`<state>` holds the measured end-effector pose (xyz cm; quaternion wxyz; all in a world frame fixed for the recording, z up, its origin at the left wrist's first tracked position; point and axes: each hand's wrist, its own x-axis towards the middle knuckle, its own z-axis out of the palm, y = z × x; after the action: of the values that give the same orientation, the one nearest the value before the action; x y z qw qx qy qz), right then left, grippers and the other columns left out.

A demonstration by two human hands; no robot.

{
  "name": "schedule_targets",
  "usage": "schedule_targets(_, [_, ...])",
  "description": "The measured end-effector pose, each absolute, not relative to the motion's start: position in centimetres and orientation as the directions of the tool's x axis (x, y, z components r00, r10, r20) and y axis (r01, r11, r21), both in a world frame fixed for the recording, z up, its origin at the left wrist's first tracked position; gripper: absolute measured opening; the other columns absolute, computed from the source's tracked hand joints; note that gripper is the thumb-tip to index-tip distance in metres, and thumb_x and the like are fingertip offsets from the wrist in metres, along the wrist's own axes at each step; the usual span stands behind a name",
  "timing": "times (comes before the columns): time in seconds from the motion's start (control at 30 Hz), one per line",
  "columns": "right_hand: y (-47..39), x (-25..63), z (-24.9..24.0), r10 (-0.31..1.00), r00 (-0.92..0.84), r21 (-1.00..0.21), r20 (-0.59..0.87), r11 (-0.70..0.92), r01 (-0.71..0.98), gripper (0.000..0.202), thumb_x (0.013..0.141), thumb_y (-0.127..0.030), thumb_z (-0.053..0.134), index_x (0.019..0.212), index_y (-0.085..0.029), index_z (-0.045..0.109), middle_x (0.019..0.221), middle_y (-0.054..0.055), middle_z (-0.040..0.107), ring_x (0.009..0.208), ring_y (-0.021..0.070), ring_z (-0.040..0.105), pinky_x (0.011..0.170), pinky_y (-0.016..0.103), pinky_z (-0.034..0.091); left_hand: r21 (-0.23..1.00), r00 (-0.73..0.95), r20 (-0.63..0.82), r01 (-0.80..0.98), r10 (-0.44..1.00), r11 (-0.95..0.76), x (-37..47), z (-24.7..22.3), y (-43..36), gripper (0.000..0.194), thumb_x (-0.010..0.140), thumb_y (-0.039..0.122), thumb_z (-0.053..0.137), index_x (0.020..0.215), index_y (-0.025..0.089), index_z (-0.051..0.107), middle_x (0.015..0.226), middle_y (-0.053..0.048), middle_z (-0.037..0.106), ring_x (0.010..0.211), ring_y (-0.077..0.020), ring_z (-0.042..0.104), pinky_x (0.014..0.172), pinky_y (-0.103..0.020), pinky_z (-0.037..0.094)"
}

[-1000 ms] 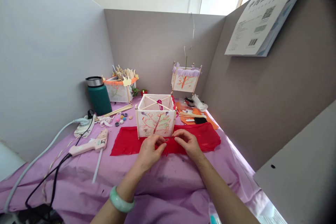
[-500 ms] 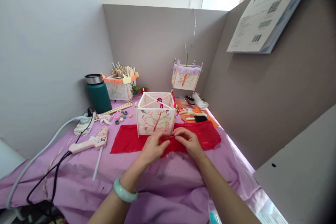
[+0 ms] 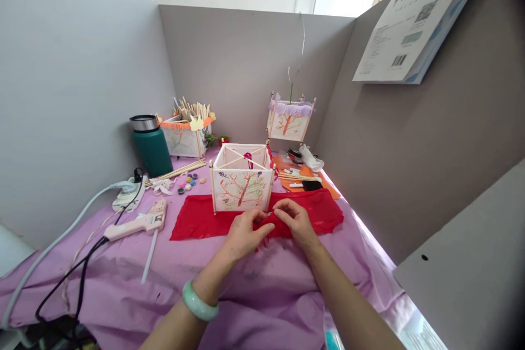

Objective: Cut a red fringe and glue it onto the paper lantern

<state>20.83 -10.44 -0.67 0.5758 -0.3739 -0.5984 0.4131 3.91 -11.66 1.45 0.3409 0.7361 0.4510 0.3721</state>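
Note:
My left hand [image 3: 246,234] and my right hand [image 3: 296,224] meet in front of a white square lantern [image 3: 244,190], their fingers bent in a pinch. Between the fingertips is a small red fringed strip [image 3: 263,243], its thin strands hanging below; the fingers cover most of it. Under the hands a red cloth [image 3: 192,221] lies spread, partly beneath the lantern. The lantern stands upright on stick posts, with a painted tree on its front panel and crossed sticks over its open top. A dark pink looped piece [image 3: 248,161] shows inside it.
On the left are a pink glue gun [image 3: 141,224], a power strip [image 3: 130,197], cables and a green bottle [image 3: 151,147]. Behind stand a stick-filled box [image 3: 184,139] and a purple-fringed lantern [image 3: 290,123]. A black-bristled brush [image 3: 312,185] lies right. Grey partitions [image 3: 258,65] enclose the table.
Both hands stay at the lantern's front. My left thumb has shifted right toward my right hand, and the red strands now hang slightly further right. The view has moved slightly.

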Motion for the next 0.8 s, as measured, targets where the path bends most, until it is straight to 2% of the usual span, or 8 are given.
schedule_targets(0.1, [-10.5, 20.8, -0.6, 0.932, -0.080, -0.935, 0.353, 0.353, -0.016, 0.017, 0.074, -0.035, 0.066, 0.078, -0.019, 0.061, 0.072, 0.000, 0.059, 0.066, 0.0126, 0.053, 0.064, 0.025, 0.042, 0.869, 0.355, 0.214, 0.355, 0.910, -0.343, 4.0, 1.4, -11.4, 0.021, 0.078, 0.034, 0.053, 0.077, 0.015, 0.063, 0.069, -0.001, 0.061, 0.062, -0.0127, 0.052, 0.059, -0.023, 0.038])
schedule_targets(0.23, [-10.5, 20.7, -0.7, 0.942, -0.108, -0.948, 0.317, 0.316, -0.027, 0.018, 0.075, -0.036, 0.065, 0.077, -0.019, 0.061, 0.069, -0.001, 0.059, 0.062, 0.0114, 0.051, 0.060, 0.023, 0.040, 0.907, 0.404, 0.213, 0.258, 0.890, -0.334, 3.6, 1.8, -11.2, 0.030, 0.082, 0.038, 0.047, 0.075, 0.014, 0.063, 0.068, -0.001, 0.058, 0.065, -0.0124, 0.050, 0.061, -0.023, 0.037])
schedule_targets(0.37, [-10.5, 20.9, -0.7, 0.940, -0.120, -0.948, 0.318, 0.313, -0.057, 0.019, 0.075, -0.036, 0.066, 0.077, -0.018, 0.061, 0.069, -0.002, 0.058, 0.063, 0.0108, 0.050, 0.061, 0.023, 0.039, 0.944, 0.387, 0.154, 0.214, 0.909, -0.251, 3.7, 2.0, -11.1, 0.031, 0.076, 0.042, 0.056, 0.080, 0.013, 0.064, 0.070, -0.001, 0.060, 0.064, -0.0125, 0.051, 0.060, -0.023, 0.038])
schedule_targets(0.5, [-10.5, 21.0, -0.5, 0.954, -0.100, -0.958, 0.282, 0.276, -0.072, 0.025, 0.082, -0.043, 0.055, 0.080, -0.019, 0.061, 0.061, -0.003, 0.052, 0.055, 0.0099, 0.045, 0.054, 0.022, 0.037, 0.974, 0.448, 0.066, 0.164, 0.892, -0.154, 3.8, 2.3, -11.2, 0.027, 0.072, 0.040, 0.061, 0.074, 0.013, 0.061, 0.063, 0.000, 0.057, 0.056, -0.0106, 0.048, 0.056, -0.022, 0.035])
schedule_targets(0.6, [-10.5, 20.8, -0.3, 0.921, -0.032, -0.921, 0.387, 0.388, 0.036, 0.024, 0.082, -0.041, 0.055, 0.077, -0.019, 0.061, 0.065, -0.001, 0.054, 0.061, 0.0118, 0.049, 0.060, 0.024, 0.040, 0.975, 0.352, 0.093, 0.158, 0.931, -0.157, 3.4, 2.4, -11.4, 0.026, 0.073, 0.039, 0.058, 0.076, 0.014, 0.062, 0.066, -0.001, 0.060, 0.058, -0.0113, 0.050, 0.057, -0.022, 0.037])
schedule_targets(0.7, [-10.5, 20.5, -0.3, 0.861, -0.034, -0.847, 0.508, 0.506, 0.164, 0.020, 0.080, -0.037, 0.059, 0.072, -0.019, 0.061, 0.073, 0.002, 0.057, 0.071, 0.0148, 0.053, 0.068, 0.027, 0.042, 0.932, 0.190, 0.187, 0.276, 0.964, -0.235, 3.3, 2.0, -11.6, 0.024, 0.075, 0.037, 0.056, 0.078, 0.015, 0.065, 0.064, -0.001, 0.060, 0.057, -0.0125, 0.051, 0.056, -0.022, 0.037])
schedule_targets(0.8, [-10.5, 20.4, -0.4, 0.842, -0.013, -0.827, 0.540, 0.533, 0.179, 0.019, 0.080, -0.037, 0.059, 0.073, -0.019, 0.062, 0.075, 0.002, 0.058, 0.072, 0.0155, 0.054, 0.067, 0.027, 0.043, 0.893, 0.099, 0.266, 0.349, 0.959, -0.284, 3.3, 1.4, -11.6, 0.023, 0.077, 0.036, 0.055, 0.081, 0.016, 0.066, 0.059, 0.001, 0.057, 0.054, -0.0120, 0.049, 0.054, -0.022, 0.036])
